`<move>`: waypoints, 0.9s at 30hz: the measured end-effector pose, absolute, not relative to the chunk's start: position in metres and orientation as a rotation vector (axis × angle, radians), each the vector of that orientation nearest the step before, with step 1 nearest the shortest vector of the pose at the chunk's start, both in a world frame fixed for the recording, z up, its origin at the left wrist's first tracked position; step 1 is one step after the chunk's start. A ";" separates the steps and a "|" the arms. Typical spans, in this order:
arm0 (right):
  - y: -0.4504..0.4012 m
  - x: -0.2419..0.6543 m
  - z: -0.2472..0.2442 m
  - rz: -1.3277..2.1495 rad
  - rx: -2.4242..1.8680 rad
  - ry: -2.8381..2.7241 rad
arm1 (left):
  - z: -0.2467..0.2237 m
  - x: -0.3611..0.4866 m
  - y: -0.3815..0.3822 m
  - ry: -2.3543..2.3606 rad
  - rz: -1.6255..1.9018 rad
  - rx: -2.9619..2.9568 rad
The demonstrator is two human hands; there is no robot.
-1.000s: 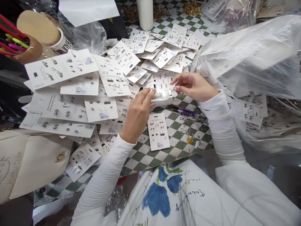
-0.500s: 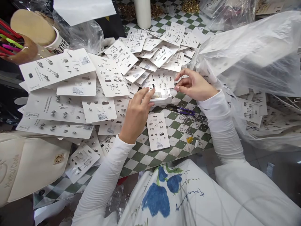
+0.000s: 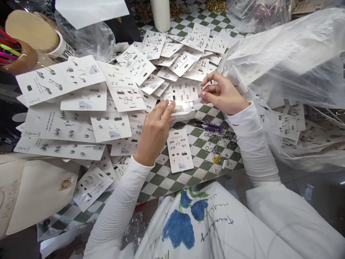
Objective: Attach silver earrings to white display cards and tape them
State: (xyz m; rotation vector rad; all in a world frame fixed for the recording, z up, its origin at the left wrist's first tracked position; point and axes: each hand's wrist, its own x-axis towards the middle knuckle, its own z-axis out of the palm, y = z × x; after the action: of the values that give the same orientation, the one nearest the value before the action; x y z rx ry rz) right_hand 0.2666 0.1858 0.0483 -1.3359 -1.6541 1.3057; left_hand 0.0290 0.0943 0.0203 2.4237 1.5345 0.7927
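Note:
My left hand (image 3: 156, 129) lies over the left end of a small white tape dispenser (image 3: 184, 114), fingertips pressed on it. At the dispenser's right end, my right hand (image 3: 222, 93) pinches thumb and forefinger together; whatever is between the tips is too small or clear to make out. Just behind the dispenser lies an earring card (image 3: 185, 90) set with studs. Nearer me, another earring card (image 3: 180, 151) lies flat on the checkered table. Purple-handled thread snips (image 3: 211, 126) lie beneath my right wrist, with loose small metal pieces (image 3: 215, 145) scattered below them.
Overlapping earring cards (image 3: 60, 122) cover the left side, and more cards (image 3: 185, 63) are heaped at the back. A large clear plastic bag (image 3: 291, 61) with cards fills the right. A cream bag (image 3: 40, 194), a pen cup (image 3: 29, 61) and a white bottle (image 3: 161, 16) stand around.
My right hand stays pinched and has shifted very slightly at the dispenser's end. My left hand keeps its place on the dispenser. The whole view has drifted a little.

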 end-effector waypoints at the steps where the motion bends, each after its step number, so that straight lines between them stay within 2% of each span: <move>1: 0.186 0.267 0.048 1.301 -1.327 -1.660 | 0.021 0.029 0.094 1.524 0.792 2.431; 9: 0.182 0.264 0.052 1.313 -1.329 -1.647 | 0.016 0.030 0.099 1.584 0.724 2.540; 27: 0.188 0.271 0.044 1.299 -1.408 -1.717 | 0.016 0.023 0.101 1.515 0.875 2.462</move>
State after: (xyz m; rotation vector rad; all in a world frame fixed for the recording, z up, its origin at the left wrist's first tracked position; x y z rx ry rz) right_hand 0.2708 0.1880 0.0443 -1.4075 -1.7170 1.2992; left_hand 0.0228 0.1005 0.0161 2.4620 1.5155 0.8748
